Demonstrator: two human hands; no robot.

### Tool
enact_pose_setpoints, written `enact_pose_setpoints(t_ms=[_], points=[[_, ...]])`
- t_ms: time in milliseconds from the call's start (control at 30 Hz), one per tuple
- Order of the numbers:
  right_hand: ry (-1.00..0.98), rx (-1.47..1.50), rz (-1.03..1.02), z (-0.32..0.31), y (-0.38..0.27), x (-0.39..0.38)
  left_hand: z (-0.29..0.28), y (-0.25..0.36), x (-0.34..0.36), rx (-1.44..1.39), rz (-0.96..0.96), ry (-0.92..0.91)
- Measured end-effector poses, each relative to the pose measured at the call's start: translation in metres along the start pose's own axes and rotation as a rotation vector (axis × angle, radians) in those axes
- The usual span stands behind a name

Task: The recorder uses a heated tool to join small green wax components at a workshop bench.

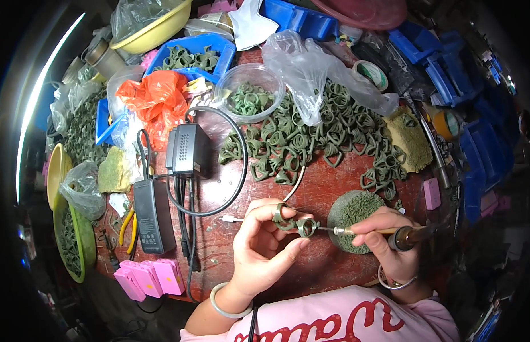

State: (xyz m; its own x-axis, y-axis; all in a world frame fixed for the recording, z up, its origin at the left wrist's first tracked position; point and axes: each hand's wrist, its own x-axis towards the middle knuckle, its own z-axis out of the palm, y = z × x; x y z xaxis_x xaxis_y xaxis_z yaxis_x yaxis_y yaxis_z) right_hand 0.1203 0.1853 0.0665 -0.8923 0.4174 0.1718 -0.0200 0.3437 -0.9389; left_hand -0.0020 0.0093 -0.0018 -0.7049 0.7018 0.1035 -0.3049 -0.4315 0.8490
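My left hand [262, 248], with a pale bangle at its wrist, holds a dark green ring [306, 227] between fingertips and thumb. A second green ring [282, 215] sits at the same fingers, touching or nearly touching the first. My right hand [387, 242] grips a slim pen-like tool [343, 231] with a wooden handle, a metal collar and a thin metal tip. That tip meets the side of the held ring. A dark brown cylinder [403, 238] shows by the right hand; whether it belongs to the tool I cannot tell. Beneath the tool lies a round dish [335, 214] of green crumbs.
A large heap of green rings [310, 134] covers the table's far middle. A clear tub [222, 85] and a blue tray [228, 48] hold more. Black power adapters [152, 216] with looping cables stand at left, near pink blocks [145, 278]. Blue bins [456, 80] line the right.
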Motion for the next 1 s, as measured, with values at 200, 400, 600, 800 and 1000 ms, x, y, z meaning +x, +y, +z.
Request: enact_pose_setpoints(t_ms=[200,400,600,800,1000], points=[[0.176,0.033,0.042,0.007,0.011,-0.011,-0.002,-0.002,0.0,0.049,-0.015,0.003],[0.029,-0.388,-0.14,-0.015,0.029,-0.013,-0.003,-0.005,-0.003,0.087,0.0,0.138],[0.066,-0.523,-0.156,-0.007,0.035,-0.022,-0.007,-0.008,-0.004,0.063,-0.047,0.216],[0.018,-0.611,-0.165,-0.005,0.032,-0.02,-0.007,-0.006,-0.003,0.046,-0.042,0.212],[0.027,-0.636,-0.196,-0.003,0.036,-0.02,-0.007,-0.007,-0.003,0.066,-0.028,0.197]])
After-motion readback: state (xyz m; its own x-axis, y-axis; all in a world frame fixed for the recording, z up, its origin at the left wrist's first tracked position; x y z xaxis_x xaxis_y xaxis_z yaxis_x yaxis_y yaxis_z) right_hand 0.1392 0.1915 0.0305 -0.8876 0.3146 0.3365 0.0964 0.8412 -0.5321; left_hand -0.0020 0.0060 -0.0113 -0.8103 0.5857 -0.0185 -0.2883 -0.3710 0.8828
